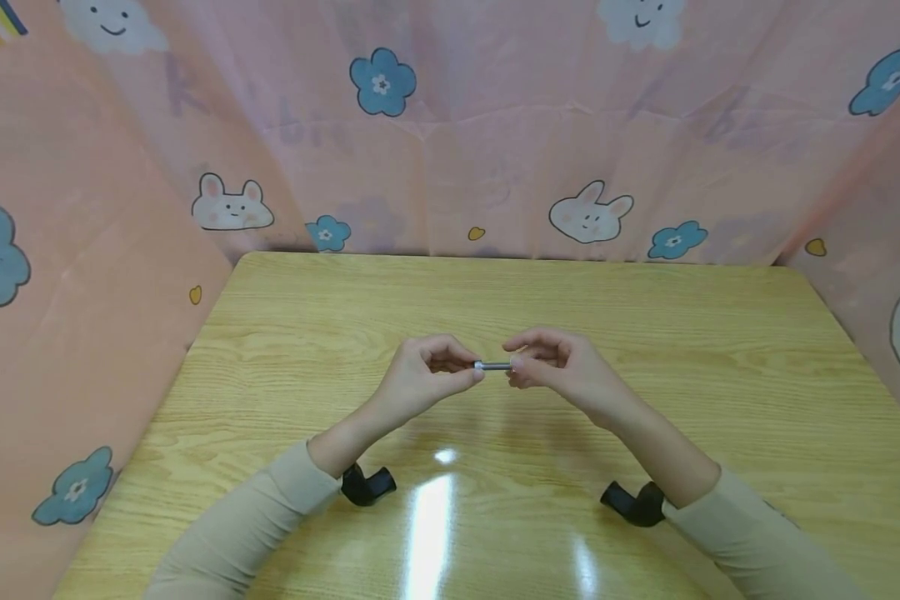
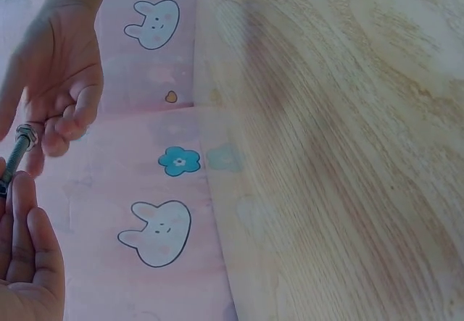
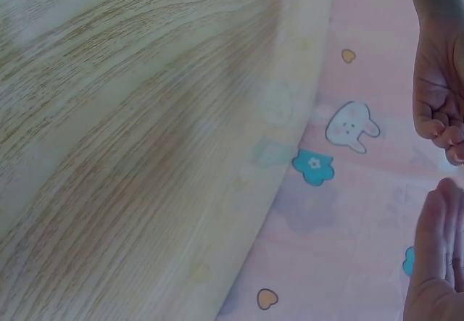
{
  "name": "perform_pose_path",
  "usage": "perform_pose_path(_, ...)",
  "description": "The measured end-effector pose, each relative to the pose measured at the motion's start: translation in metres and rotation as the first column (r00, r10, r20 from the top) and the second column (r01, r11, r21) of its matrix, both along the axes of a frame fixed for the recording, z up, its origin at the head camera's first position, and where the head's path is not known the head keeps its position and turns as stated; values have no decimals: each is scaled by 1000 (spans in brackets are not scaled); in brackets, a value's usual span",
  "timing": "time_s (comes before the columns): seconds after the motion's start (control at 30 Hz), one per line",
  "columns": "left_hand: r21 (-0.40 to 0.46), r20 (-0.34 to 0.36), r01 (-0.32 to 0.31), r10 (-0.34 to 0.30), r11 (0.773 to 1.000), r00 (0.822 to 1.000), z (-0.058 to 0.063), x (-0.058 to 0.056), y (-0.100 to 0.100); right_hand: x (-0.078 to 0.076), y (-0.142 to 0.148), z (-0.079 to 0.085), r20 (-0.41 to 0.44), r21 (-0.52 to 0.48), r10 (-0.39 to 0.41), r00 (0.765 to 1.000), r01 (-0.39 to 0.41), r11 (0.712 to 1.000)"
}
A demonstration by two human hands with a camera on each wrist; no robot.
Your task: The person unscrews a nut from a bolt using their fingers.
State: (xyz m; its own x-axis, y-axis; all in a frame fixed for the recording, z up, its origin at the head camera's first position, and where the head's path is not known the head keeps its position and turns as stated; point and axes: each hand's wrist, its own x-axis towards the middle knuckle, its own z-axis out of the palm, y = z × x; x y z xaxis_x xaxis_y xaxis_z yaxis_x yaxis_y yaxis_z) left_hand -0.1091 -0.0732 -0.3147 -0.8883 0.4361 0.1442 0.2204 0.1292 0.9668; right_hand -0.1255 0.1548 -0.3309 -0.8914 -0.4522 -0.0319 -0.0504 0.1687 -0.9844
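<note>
A metal bolt (image 1: 497, 367) is held level above the table, between the two hands. My left hand (image 1: 417, 379) pinches it at its left end with thumb and fingertips. On the bolt's other end sits a hex nut (image 2: 27, 135), plain in the left wrist view. My right hand (image 1: 562, 367) has its thumb at that nut end, with the index finger raised a little above and the other fingers curled behind. In the right wrist view the left hand (image 3: 442, 103) and right hand (image 3: 435, 263) show at the right edge; the bolt is hardly visible there.
A light wood-grain table (image 1: 307, 308) lies under the hands, with bright reflections near its front. Pink cloth (image 1: 450, 150) printed with rabbits, clouds and flowers hangs behind and at both sides. Black wrist-worn devices show at the left wrist (image 1: 367, 485) and right wrist (image 1: 633, 504).
</note>
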Motion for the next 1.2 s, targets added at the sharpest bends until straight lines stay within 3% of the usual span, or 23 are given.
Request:
perform_pose_path(0.07,6,-1,1,-1,1000,1000,-1,0,0,0,0,0,14,-3,0,1000,0,1000)
perform_pose_path(0.3,27,15,3,-3,1000,1000,-27,-12,-2,1,2,-1,-30,12,3,1000,-3,1000)
perform_pose_path(0.37,41,18,4,-5,999,1000,-29,-14,-2,1,2,-1,-24,-13,11,1000,-11,1000)
perform_pose_path(0.53,55,7,12,-13,998,1000,-30,-14,-4,0,0,0,0,-37,7,1000,-7,999)
perform_pose_path(0.77,54,-5,20,-20,998,1000,-31,-14,-5,2,0,-1,-53,-14,-8,999,7,1000)
perform_pose_path(1.0,49,0,13,-13,999,1000,-30,-14,-4,1,-1,0,30,-19,0,1000,1,1000)
perform_pose_path(1.2,36,5,8,-8,999,1000,-30,-14,-3,2,2,-1,-21,-40,12,1000,-12,999)
